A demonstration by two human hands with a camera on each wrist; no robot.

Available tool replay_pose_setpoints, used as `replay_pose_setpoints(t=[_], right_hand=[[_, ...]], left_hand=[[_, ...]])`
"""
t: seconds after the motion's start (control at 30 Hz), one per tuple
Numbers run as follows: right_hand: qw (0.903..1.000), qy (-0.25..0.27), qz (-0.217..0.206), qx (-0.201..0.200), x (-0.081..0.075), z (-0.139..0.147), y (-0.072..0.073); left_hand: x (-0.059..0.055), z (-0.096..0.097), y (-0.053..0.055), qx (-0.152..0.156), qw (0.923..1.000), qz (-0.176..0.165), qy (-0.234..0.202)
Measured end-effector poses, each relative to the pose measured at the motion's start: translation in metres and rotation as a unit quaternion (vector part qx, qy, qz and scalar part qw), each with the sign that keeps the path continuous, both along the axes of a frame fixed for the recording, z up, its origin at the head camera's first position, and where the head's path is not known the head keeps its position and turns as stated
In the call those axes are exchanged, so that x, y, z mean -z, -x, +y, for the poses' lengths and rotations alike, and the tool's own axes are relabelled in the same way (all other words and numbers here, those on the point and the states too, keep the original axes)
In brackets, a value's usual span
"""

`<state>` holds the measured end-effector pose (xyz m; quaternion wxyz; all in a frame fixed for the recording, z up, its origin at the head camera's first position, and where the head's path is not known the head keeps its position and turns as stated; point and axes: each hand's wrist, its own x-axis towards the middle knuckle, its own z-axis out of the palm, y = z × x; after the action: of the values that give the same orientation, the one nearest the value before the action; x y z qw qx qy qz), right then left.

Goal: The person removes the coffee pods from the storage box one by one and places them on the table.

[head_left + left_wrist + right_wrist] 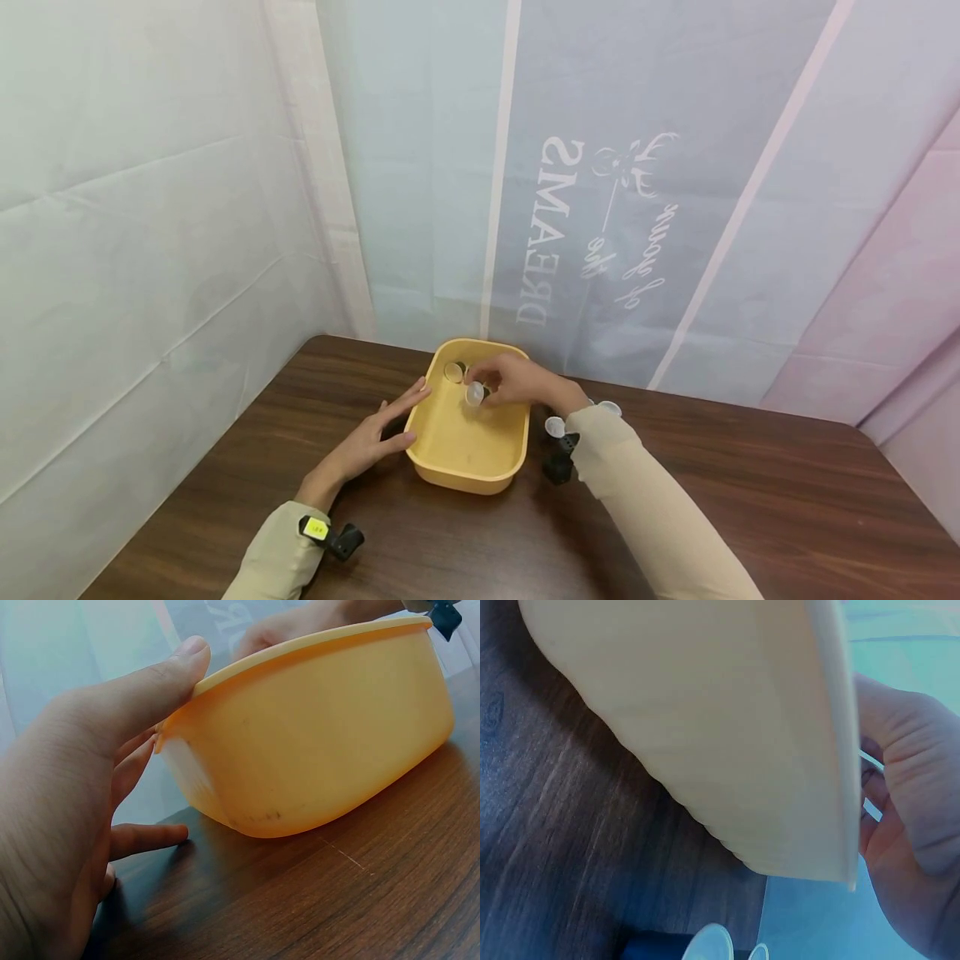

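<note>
While the right hand (517,379) pinches a small pale disc (474,394) inside the yellow tub (467,481), the head view shows the left hand (366,443), fingers spread, touching the tub's left rim. The left wrist view shows its thumb (169,679) straight against that rim. In the right wrist view, the tub's wall hides the right fingertips.

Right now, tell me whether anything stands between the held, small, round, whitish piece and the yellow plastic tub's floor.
Nothing visible: the right hand holds the whitish piece over the yellow tub, hiding some floor. The left hand is aside at the rim; another round piece lies farther back.
</note>
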<state>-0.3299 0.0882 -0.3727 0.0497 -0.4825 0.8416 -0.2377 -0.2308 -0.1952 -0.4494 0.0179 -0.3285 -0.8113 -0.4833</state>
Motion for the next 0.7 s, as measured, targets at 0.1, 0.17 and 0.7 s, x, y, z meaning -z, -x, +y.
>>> replay_pose_setpoints(t=[0.1, 0.17, 0.7], right_hand=[[0.9998, 0.014, -0.003, 0.017, -0.004, 0.005, -0.004], [0.9995, 0.02, -0.006, 0.026, -0.009, 0.007, -0.007], [0.985, 0.146, -0.033, 0.086, -0.027, 0.028, -0.034]], left_hand=[[0.0, 0.001, 0.0, 0.0, 1.0, 0.002, -0.001], [0.0, 0.001, 0.0, 0.001, 1.0, 0.004, -0.001], [-0.001, 0.0, -0.002, 0.005, 0.9998, 0.019, 0.001]])
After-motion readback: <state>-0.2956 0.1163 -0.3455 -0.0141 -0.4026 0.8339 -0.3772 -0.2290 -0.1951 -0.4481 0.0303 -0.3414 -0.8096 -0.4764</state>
